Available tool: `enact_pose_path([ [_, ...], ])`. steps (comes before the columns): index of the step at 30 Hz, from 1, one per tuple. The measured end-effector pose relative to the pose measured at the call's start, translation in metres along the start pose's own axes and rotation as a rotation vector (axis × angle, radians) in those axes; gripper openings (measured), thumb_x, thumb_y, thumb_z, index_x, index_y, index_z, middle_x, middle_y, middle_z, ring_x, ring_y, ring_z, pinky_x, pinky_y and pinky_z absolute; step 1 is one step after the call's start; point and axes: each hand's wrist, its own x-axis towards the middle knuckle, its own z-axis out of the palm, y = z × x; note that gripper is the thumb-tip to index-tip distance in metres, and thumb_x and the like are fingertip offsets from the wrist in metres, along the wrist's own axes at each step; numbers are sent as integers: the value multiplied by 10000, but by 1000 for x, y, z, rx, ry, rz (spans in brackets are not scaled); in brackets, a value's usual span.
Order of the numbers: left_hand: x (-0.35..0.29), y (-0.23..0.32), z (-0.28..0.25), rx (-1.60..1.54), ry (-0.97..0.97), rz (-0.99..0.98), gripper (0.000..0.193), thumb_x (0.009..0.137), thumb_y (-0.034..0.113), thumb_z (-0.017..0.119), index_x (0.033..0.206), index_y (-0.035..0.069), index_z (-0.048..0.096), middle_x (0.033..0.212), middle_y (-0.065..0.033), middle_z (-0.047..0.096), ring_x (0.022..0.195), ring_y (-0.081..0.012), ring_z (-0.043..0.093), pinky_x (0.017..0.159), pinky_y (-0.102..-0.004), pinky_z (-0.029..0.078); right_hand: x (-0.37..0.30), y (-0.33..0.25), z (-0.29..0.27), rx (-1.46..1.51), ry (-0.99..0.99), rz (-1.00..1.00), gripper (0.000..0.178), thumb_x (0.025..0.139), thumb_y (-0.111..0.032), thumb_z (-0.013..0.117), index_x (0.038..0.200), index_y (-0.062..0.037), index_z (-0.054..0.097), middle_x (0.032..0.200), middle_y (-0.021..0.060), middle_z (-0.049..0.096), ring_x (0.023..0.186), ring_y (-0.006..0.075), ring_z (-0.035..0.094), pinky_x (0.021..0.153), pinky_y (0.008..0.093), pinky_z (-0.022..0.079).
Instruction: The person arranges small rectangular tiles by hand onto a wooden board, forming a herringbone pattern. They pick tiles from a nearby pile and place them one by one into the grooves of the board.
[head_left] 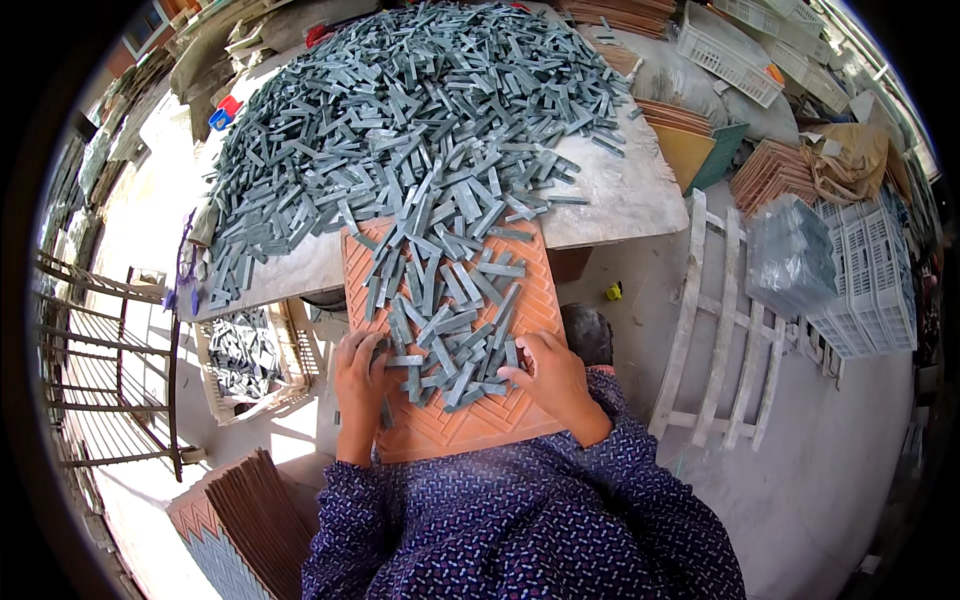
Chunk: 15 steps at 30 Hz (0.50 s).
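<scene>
An orange tray (480, 425) with a raised herringbone pattern of slots slopes from the table edge to my lap. Loose grey-green stone strips (440, 325) lie scattered over its middle and upper part. At the tray's left edge, my left hand (357, 390) is closed, with dark strips showing at its fingertips and beside the palm. My right hand (556, 385) is at the right edge, its thumb and forefinger curled round the end of a strip (511, 353). The fingers partly hide what each hand grips.
A large heap of strips (400, 120) covers the table (640, 200) ahead. Below left stand a crate of strips (300, 345) and stacked trays (255, 510). To the right are a pale slatted frame (710, 330), grey plastic crates (868, 285) and a wrapped bundle (790, 255).
</scene>
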Motion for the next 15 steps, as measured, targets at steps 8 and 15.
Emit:
enact_pose_path([
  [8, -13, 10, -12, -7, 96, -54, 230, 767, 40, 665, 995, 27, 642, 898, -109, 613, 835, -304, 561, 781, -395, 440, -6, 10, -16, 140, 32, 105, 338, 704, -68, 746, 1005, -9, 603, 958, 147, 611, 846, 311, 613, 717, 370, 500],
  [15, -58, 27, -16, -73, -22, -89, 360, 682, 26, 738, 1027, 61, 638, 950, -102, 625, 909, -296, 572, 809, -381, 456, -22, 14, -35, 170, -21, 241, 341, 688, -75, 769, 981, -7, 607, 919, 133, 606, 793, 309, 612, 692, 363, 499],
])
